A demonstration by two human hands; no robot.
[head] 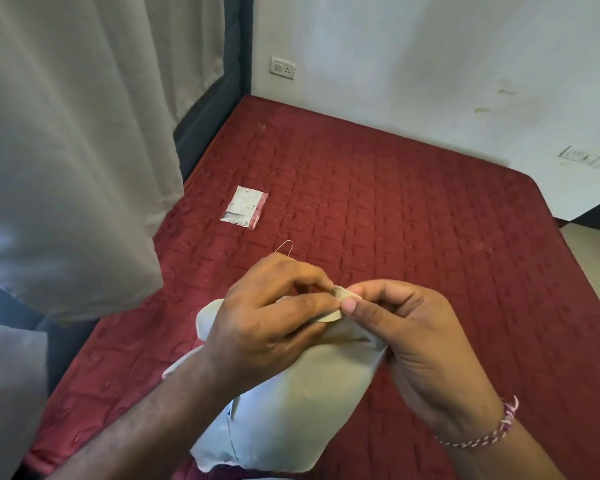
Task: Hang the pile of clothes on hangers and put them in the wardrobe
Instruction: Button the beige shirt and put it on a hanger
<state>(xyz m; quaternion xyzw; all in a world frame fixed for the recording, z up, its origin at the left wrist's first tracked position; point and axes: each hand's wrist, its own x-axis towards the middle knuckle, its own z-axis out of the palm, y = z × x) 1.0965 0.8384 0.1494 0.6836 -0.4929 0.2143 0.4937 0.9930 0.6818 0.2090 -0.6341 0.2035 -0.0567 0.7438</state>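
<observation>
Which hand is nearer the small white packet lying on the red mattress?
Left. The left hand sits just below the small white packet, toward its right, pinching the pale cloth garment. The right hand pinches the same garment further right, farther away.

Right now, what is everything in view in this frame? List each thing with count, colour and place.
garment: one, pale grey-white, held up over the near part of the mattress
wire hook: one, thin metal, showing just beyond the left hand
mattress: one, dark red quilted, filling the corner
packet: one, white with red edge, flat on the mattress near the curtain
curtain: one, off-white, hanging at left
wall socket: one, white, low on the far wall
bracelet: one, pink and white braided, right wrist
left hand: pinches the garment's top edge
right hand: pinches the same edge
</observation>
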